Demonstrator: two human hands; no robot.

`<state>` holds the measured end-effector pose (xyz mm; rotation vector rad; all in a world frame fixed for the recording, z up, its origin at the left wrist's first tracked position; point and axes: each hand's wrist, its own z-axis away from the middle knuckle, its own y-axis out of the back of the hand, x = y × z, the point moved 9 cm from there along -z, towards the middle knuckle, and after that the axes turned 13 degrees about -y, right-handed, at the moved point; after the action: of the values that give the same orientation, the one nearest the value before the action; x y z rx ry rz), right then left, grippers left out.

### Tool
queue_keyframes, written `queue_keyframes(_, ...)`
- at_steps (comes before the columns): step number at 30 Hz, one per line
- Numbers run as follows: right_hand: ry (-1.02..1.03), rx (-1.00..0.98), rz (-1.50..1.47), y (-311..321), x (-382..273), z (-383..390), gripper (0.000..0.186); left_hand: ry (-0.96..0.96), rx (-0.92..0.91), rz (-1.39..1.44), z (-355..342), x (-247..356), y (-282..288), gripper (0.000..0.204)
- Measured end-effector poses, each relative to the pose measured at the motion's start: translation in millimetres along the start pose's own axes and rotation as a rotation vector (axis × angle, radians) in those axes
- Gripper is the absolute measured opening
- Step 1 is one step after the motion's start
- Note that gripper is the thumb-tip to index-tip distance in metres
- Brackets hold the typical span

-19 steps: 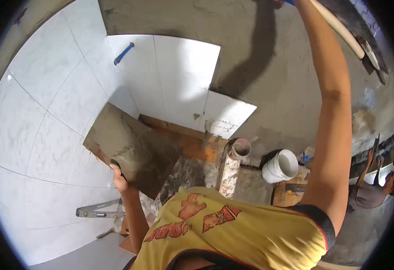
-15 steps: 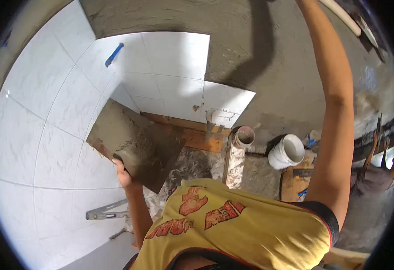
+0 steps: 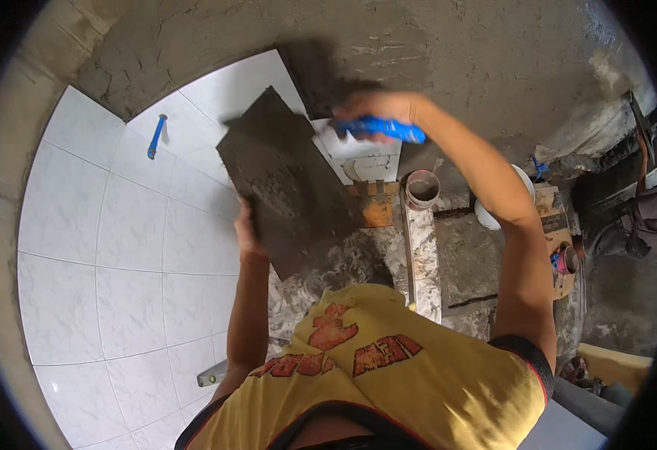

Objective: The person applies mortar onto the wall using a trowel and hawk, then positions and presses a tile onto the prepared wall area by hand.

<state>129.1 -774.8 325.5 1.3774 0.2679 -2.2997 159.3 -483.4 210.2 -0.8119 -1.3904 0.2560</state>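
My left hand grips the left edge of a flat rectangular tile, its upward face coated in wet grey mortar. My thumb side shows at the edge; the other fingers are hidden beneath. My right hand, smeared by motion, is closed around the blue handle of a trowel. The trowel's blade is blurred near the tile's upper end, and I cannot tell exactly where it touches. Behind the tile, glossy white marbled wall tiles cover the left wall and part of the wall ahead.
Grey mortar coats the wall ahead. A small bucket stands on a mortar-stained plank; a white bucket is partly behind my right forearm. A blue fitting juts from the tiles. A spirit level lies near my left elbow.
My right arm has come down from the upper right to the tile, bringing the blue-handled trowel into view. The mortar heap on the tile now looks flatter, and the view has shifted.
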Motion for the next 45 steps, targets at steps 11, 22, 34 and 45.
queue_keyframes(11, -0.266, 0.022, 0.078, 40, 74, 33, 0.058, -0.062, 0.047, 0.018, 24, 34, -9, 0.069)
queue_keyframes(22, 0.166, 0.785, 0.477, -16, -6, 120, 0.036, -0.192, 0.223, 0.151, 23, 96, -10, 0.062)
queue_keyframes(34, 0.423, 1.2, 0.93, -74, 3, 112, 0.042, -0.133, 0.143, -0.111, 11, 81, -23, 0.057)
queue_keyframes(45, 0.288, 1.377, 0.958, 48, -92, 52, 0.038, -0.094, 0.317, 0.061, 58, 24, 52, 0.034)
